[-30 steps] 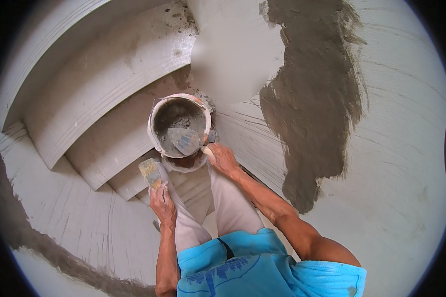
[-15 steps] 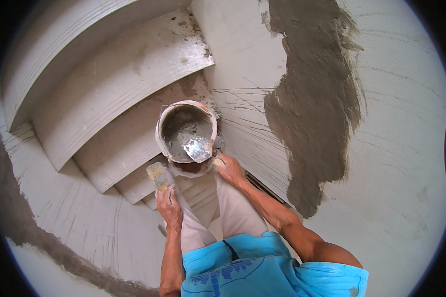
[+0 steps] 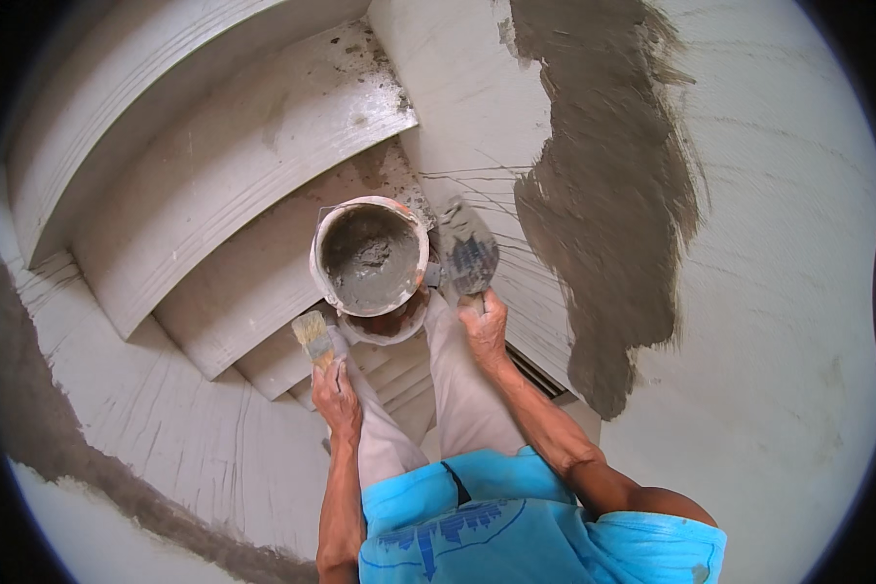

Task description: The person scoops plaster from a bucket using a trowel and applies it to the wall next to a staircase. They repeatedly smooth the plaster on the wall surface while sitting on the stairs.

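Observation:
My right hand [image 3: 486, 326] grips the handle of a trowel [image 3: 469, 248] with a rounded blade. Wet grey mortar coats much of that blade, which is just right of a bucket [image 3: 314, 255]. Inside the bucket is grey mortar [image 3: 372, 255], its surface rough in the middle. My left hand [image 3: 337, 394] is closed round the handle of a flat paintbrush [image 3: 311, 336], its pale bristles pointing up and away from me. The brush is at the bucket's lower left, apart from it.
Curved pale stair treads [image 3: 243, 185] rise to the upper left, with dark splatters near the wall. A broad patch of grey mortar [image 3: 613, 185] covers part of the right wall [image 3: 769, 253]. Another mortar band [image 3: 97, 467] runs along the lower left wall.
My right hand has lifted the trowel out of the bucket and moved right, its blade now carrying mortar. My left hand holds the paintbrush in nearly the same place.

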### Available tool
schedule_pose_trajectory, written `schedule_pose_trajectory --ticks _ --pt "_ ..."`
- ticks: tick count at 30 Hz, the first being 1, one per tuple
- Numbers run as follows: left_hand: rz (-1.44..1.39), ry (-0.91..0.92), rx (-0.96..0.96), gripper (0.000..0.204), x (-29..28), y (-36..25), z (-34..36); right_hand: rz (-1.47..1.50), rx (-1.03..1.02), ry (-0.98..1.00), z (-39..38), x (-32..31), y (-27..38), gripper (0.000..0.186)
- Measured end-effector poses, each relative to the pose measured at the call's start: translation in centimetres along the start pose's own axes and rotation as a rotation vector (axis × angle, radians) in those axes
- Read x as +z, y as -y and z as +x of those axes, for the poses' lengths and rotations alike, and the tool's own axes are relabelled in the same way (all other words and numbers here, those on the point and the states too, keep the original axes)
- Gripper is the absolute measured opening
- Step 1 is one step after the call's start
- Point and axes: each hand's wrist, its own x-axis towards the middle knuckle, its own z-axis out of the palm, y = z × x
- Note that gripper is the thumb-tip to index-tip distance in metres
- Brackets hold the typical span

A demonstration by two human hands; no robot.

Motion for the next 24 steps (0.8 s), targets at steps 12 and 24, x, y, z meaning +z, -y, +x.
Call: schedule_pose_trajectory --ticks 12,24 --pt "0.048 -0.034 0.064 0.014 -0.5 -0.7 0.3 0.289 0.107 -0.047 1.8 -1.5 3.3 0.027" --pt "0.096 -0.039 0.092 0.014 -1.1 -1.7 0.7 0.495 0.131 -0.049 2.6 -3.9 7.6 0.034"
